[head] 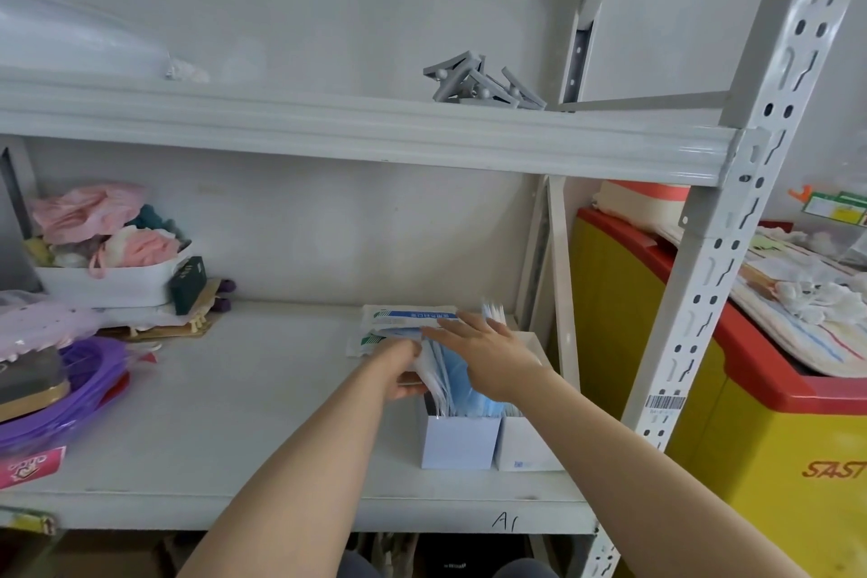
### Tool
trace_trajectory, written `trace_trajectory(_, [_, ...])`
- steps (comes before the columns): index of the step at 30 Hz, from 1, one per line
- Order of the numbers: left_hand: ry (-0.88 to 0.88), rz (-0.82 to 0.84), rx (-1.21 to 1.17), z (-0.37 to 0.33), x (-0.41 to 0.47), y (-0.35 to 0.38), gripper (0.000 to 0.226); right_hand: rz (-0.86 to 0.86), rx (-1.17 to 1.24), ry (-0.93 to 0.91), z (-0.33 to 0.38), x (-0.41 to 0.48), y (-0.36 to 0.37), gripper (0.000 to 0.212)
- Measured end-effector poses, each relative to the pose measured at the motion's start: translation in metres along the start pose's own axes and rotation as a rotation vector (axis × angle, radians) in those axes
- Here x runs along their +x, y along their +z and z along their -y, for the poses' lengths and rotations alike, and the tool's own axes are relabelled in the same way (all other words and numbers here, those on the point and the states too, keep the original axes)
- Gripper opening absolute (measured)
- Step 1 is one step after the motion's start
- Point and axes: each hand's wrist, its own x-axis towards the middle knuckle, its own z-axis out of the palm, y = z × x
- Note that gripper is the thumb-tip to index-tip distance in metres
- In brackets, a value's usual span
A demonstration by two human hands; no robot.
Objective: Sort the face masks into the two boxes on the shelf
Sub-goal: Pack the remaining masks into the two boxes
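Your left hand (403,366) grips the wrapped masks (434,373) in the near-left box (460,441); your right hand (488,357) lies open and flat on them. The right box (525,446) looks emptier. Beyond, mask packets (403,324) still lie unsorted on the cluttered white shelf (281,390).

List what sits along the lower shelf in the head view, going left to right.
purple basket → white bin of pink cloths → dark green box → mask packets → blue-fronted box of masks → white box
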Motion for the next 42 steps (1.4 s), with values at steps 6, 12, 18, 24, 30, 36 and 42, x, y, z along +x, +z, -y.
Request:
trace_trajectory(6, [0.031, -0.05, 0.016, 0.003, 0.005, -0.005, 0.034, -0.118, 0.255, 0.106, -0.008, -0.003, -0.001, 0.034])
trace_trajectory(12, [0.03, -0.047, -0.026, 0.0, 0.002, -0.004, 0.024, -0.071, 0.161, 0.195, -0.006, -0.008, -0.001, 0.065])
trace_trajectory(18, [0.034, -0.044, 0.087, -0.014, 0.0, 0.018, 0.024, -0.173, 0.07, 0.134, 0.019, -0.016, -0.004, 0.073])
trace_trajectory(24, [-0.015, -0.025, 0.032, -0.009, 0.004, 0.013, 0.046, -0.17, 0.073, 0.306, 0.031, -0.005, 0.015, 0.059])
trace_trajectory(30, [0.057, -0.106, 0.067, 0.007, 0.012, 0.003, 0.029, -0.393, 0.067, 0.3, 0.033, 0.001, 0.014, 0.044])
trace_trajectory(36, [0.148, -0.16, 0.086, 0.008, 0.022, 0.002, 0.027, -0.979, 0.623, 0.639, -0.001, -0.024, -0.024, 0.028])
trace_trajectory(42, [0.225, -0.165, 0.23, 0.009, 0.035, 0.024, 0.038, -1.014, 0.702, 0.676, -0.037, -0.065, -0.019, 0.028])
